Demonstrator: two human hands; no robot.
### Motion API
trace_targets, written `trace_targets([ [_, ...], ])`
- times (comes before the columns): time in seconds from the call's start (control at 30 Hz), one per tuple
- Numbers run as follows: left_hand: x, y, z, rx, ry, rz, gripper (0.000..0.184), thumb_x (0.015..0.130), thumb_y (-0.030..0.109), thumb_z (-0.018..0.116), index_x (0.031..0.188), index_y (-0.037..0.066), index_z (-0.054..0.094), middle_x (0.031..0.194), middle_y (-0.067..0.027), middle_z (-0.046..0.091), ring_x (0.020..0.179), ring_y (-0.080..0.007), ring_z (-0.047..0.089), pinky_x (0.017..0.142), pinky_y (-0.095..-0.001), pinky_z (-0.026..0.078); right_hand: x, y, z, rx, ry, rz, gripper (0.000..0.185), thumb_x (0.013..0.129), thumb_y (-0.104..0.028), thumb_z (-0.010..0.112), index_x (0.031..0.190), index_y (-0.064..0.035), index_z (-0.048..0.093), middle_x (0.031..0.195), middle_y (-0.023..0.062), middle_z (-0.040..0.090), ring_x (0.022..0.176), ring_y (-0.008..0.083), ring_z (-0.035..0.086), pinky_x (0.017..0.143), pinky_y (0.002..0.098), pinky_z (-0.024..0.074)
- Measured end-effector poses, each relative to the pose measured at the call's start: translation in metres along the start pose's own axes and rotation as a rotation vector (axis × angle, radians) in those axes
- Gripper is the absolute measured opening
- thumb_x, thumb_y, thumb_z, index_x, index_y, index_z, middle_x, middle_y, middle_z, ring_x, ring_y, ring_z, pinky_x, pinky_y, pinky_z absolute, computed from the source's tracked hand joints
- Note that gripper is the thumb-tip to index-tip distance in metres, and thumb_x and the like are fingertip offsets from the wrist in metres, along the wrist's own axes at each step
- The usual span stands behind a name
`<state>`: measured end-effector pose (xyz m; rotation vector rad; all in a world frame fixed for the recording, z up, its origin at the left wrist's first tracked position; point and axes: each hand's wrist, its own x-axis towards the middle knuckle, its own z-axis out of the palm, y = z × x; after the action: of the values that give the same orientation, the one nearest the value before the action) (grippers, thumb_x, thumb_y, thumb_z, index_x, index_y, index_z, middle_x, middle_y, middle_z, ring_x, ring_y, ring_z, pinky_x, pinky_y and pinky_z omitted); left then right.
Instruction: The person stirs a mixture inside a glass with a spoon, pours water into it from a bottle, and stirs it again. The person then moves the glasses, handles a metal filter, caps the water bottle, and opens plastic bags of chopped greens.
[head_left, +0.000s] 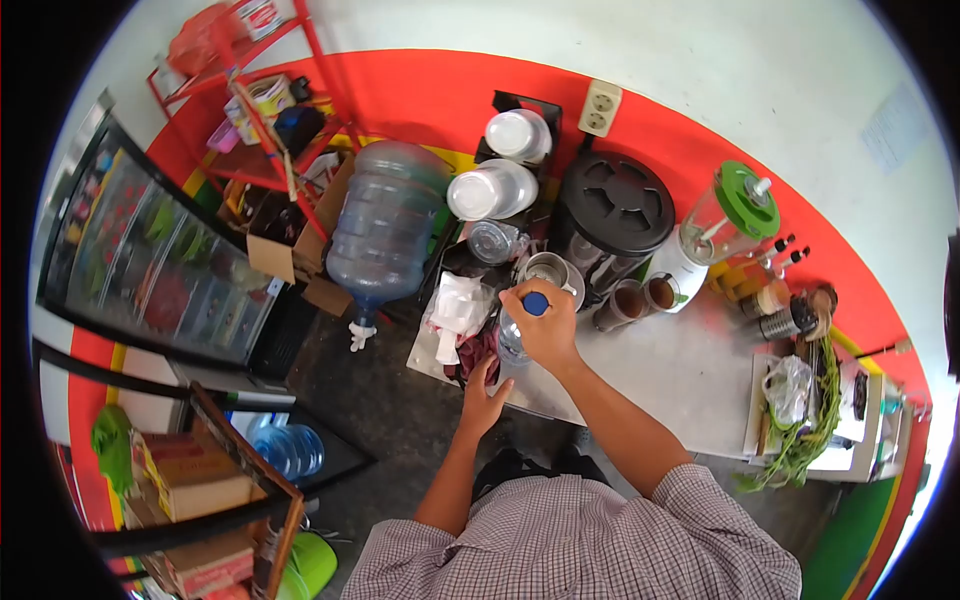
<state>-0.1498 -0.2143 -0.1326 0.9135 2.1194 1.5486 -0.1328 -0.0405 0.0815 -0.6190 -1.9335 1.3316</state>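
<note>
My right hand (545, 330) is closed around the upper part of a clear plastic bottle (510, 342), its blue cap (536, 303) showing between thumb and fingers. The bottle stands near the front edge of a metal-topped table (640, 370). Just left of it, my left hand (484, 402) grips a dark red cloth (466, 362) at the table edge, thumb apart from the fingers. White tissue or plastic packaging (460, 308) lies beside the cloth. Behind the bottle is a metal cup (548, 270). Two glasses of brown drink (628, 300) stand to the right.
Stacked plastic cups (492, 190), a large black-lidded container (617, 203) and a green-lidded blender (735, 210) line the table's back. Bottles, jars and green leafy stems (800, 440) sit at the right. Leftward are a big water jug (385, 225), red shelving (250, 150) and a glass-door fridge (150, 250).
</note>
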Motion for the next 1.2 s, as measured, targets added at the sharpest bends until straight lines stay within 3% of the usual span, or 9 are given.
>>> trace_targets([
  [0.13, 0.008, -0.01, 0.0, 0.017, -0.012, 0.055, 0.069, 0.092, 0.017, 0.081, 0.152, 0.0, 0.052, 0.154, -0.0247, 0.056, 0.143, -0.0405, 0.053, 0.12, -0.0477, 0.041, -0.003, 0.008, 0.0, 0.021, 0.016, -0.098, 0.02, 0.087, -0.012, 0.085, 0.082, 0.0015, 0.071, 0.081, 0.0134, 0.073, 0.071, 0.0253, 0.07, 0.068, 0.0369, 0.0536],
  [0.37, 0.003, -0.009, 0.001, 0.068, 0.034, 0.16, 0.064, 0.088, 0.013, 0.082, 0.146, 0.001, 0.058, 0.152, -0.0219, 0.058, 0.14, -0.0401, 0.055, 0.118, -0.0484, 0.043, -0.003, 0.006, -0.016, 0.032, -0.091, -0.072, 0.02, 0.086, -0.014, 0.086, 0.089, 0.0003, 0.072, 0.087, 0.0133, 0.074, 0.078, 0.0257, 0.071, 0.075, 0.0379, 0.0548],
  [0.43, 0.003, -0.006, 0.001, 0.036, 0.041, 0.12, 0.059, 0.086, 0.008, 0.08, 0.142, 0.001, 0.061, 0.148, -0.0221, 0.061, 0.137, -0.0399, 0.058, 0.117, -0.0477, 0.044, 0.001, -0.006, -0.029, 0.023, -0.261, -0.005, 0.022, 0.088, -0.014, 0.088, 0.096, 0.0006, 0.072, 0.098, 0.0093, 0.076, 0.09, 0.017, 0.069, 0.084, 0.0323, 0.0538],
  [0.5, 0.002, -0.004, 0.009, 0.074, 0.076, 0.169, 0.046, 0.085, 0.003, 0.077, 0.13, 0.002, 0.066, 0.141, -0.0201, 0.064, 0.131, -0.0361, 0.061, 0.113, -0.0438, 0.046, 0.003, -0.001, -0.041, -0.018, -0.323, 0.042, 0.037, 0.087, -0.019, 0.089, 0.114, -0.0012, 0.072, 0.113, 0.0114, 0.076, 0.106, 0.0196, 0.07, 0.092, 0.0351, 0.0543],
  [0.6, -0.007, 0.009, 0.013, -0.007, 0.324, 0.104, 0.014, 0.085, -0.005, 0.068, 0.096, 0.002, 0.065, 0.103, -0.0117, 0.064, 0.095, -0.0265, 0.062, 0.087, -0.0365, 0.049, -0.005, -0.002, -0.054, -0.067, -0.349, -0.054, 0.076, 0.084, -0.028, 0.092, 0.147, -0.0044, 0.057, 0.14, 0.0147, 0.067, 0.135, 0.0287, 0.063, 0.111, 0.0418, 0.0503],
  [0.77, -0.011, 0.059, 0.022, -0.066, 0.258, 0.181, 0.009, 0.085, -0.008, 0.065, 0.086, 0.0, 0.062, 0.09, -0.0112, 0.061, 0.081, -0.0249, 0.06, 0.077, -0.0364, 0.049, -0.032, 0.012, -0.08, -0.14, -0.166, -0.092, 0.08, 0.084, -0.034, 0.093, 0.148, -0.0058, 0.054, 0.135, 0.0153, 0.069, 0.126, 0.029, 0.066, 0.107, 0.0421, 0.0515],
  [0.87, -0.014, 0.073, 0.046, -0.072, 0.149, 0.261, 0.012, 0.082, -0.012, 0.064, 0.086, -0.001, 0.063, 0.09, -0.0129, 0.063, 0.074, -0.0233, 0.064, 0.068, -0.0326, 0.052, -0.047, 0.02, -0.103, -0.033, -0.147, 0.096, 0.076, 0.084, -0.034, 0.092, 0.145, -0.0055, 0.057, 0.134, 0.0183, 0.071, 0.121, 0.0321, 0.069, 0.103, 0.0446, 0.0538],
  [0.93, -0.019, 0.082, 0.068, -0.127, 0.033, 0.224, 0.013, 0.082, -0.013, 0.064, 0.084, -0.001, 0.063, 0.09, -0.0131, 0.062, 0.073, -0.0222, 0.064, 0.068, -0.0322, 0.052, -0.057, 0.019, -0.124, 0.034, -0.182, 0.12, 0.057, 0.091, -0.027, 0.088, 0.136, -0.0048, 0.061, 0.121, 0.0095, 0.073, 0.105, 0.0216, 0.07, 0.098, 0.0387, 0.0534],
  [1.2, -0.016, 0.127, 0.167, -0.112, -0.218, 0.283, 0.014, 0.082, -0.014, 0.065, 0.084, -0.001, 0.063, 0.089, -0.0109, 0.062, 0.072, -0.0203, 0.061, 0.068, -0.0319, 0.048, -0.108, 0.078, -0.248, 0.137, -0.166, 0.371, 0.021, 0.1, -0.018, 0.078, 0.111, -0.0018, 0.072, 0.095, 0.0022, 0.074, 0.087, 0.0103, 0.066, 0.081, 0.0299, 0.053],
])
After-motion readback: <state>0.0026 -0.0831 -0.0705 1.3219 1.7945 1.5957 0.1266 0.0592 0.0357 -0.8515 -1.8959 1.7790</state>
